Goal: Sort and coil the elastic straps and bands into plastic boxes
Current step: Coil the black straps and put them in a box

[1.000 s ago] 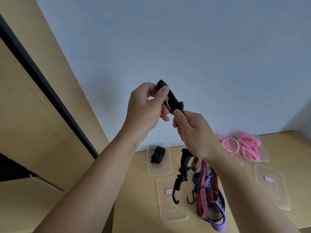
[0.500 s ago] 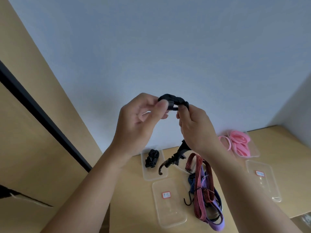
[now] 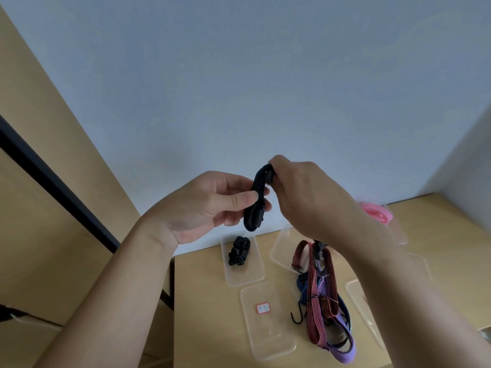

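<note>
The left hand (image 3: 210, 205) pinches the folded black strap (image 3: 255, 205) at its middle between thumb and fingers; the right hand (image 3: 310, 197) curls over its upper end, both raised above the table (image 3: 204, 301). Below, a clear box (image 3: 247, 276) holds another coiled strap (image 3: 239, 251), beside a pile of striped straps (image 3: 318, 293).

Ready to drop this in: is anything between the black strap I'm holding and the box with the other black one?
Nothing visible does. The left hand and right hand hold the black strap in the air; the box lies open below, the mixed strap pile off to its right.
</note>
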`<state>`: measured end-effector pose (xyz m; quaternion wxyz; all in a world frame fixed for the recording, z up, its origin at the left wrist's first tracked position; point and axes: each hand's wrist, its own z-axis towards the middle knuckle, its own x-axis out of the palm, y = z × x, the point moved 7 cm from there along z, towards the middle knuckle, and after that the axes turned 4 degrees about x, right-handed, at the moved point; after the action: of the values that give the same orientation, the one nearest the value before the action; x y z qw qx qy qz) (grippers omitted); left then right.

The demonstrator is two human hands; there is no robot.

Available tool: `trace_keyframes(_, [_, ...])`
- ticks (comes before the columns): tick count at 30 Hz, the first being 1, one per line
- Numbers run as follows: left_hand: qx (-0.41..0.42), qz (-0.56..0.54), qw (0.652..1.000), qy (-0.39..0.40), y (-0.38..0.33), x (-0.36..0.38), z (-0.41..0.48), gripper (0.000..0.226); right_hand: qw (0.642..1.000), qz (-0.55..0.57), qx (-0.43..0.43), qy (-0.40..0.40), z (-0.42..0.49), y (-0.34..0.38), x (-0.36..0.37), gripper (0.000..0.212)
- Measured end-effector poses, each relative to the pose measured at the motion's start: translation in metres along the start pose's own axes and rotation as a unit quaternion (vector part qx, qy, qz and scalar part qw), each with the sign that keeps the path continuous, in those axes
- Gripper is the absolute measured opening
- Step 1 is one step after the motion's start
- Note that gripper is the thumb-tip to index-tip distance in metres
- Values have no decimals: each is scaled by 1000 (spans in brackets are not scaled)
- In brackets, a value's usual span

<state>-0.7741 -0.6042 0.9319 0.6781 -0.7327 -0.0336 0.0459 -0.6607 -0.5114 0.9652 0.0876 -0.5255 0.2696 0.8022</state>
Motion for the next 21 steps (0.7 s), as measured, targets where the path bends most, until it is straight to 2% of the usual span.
trace_keyframes(4, [1,76,997,3,-6,4,1,32,1000,-18,15,15,-1,-3,5,14])
trace_keyframes(7, [14,69,997,-19,-9,3,2,23,1000,-9,28,-1,2,-4,1,23])
trace_keyframes(11, [31,47,997,-47,-9,4,3,16,999,2,31,-8,1,2,4,18])
trace_keyframes(15, [36,7,998,-58,-4,9,2,17,990,135,31,13,-6,9,14,23])
trace_keyframes(18, [37,-37,996,-71,-3,9,1,28,973,223,26,47,-7,9,19,30])
trace_keyframes(21, [42,-77,993,-82,-4,9,2,28,943,325,38,54,-8,4,23,36])
